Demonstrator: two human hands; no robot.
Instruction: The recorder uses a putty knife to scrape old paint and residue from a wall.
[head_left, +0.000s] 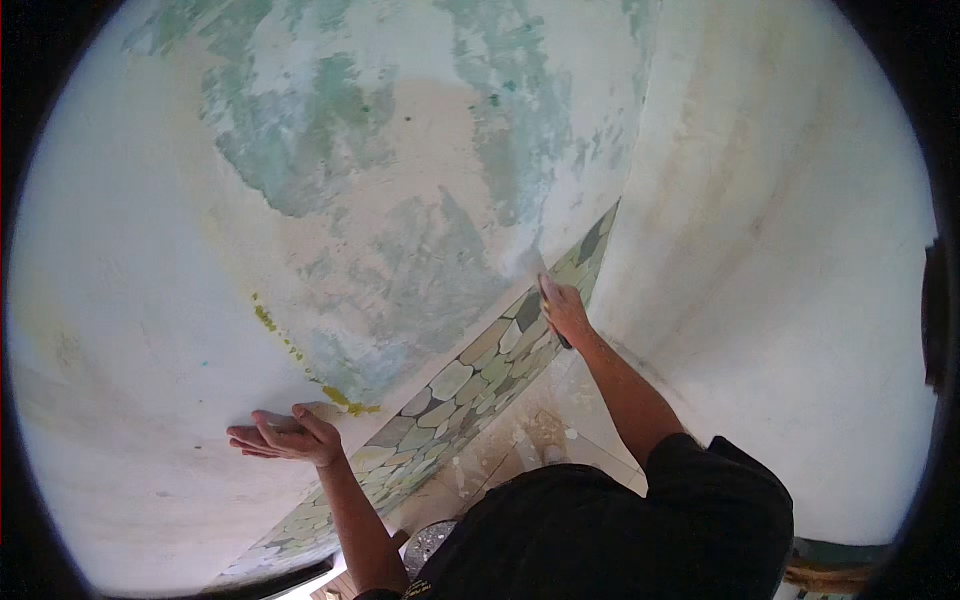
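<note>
My right hand (568, 311) grips a putty knife (562, 340) by its dark handle. Its pale blade meets the wall just above a band of stone-pattern tiles (451, 382), though the blade's outline blurs into the wall. Lower on the left, my left hand (289, 439) is spread with nothing in it, close to the white wall surface; whether it touches is hard to tell. Between and above the hands, the wall (405, 180) carries patches of bare greenish and beige under-layer with ragged paint edges. A yellow-green streak (341, 397) runs down to near my left fingers.
A second white wall (757, 285) meets this one in a corner at the right. Below the tile band, the tiled floor (536, 439) shows dusty marks and white spots. A speckled rounded object (429, 544) is partly hidden by my black shirt.
</note>
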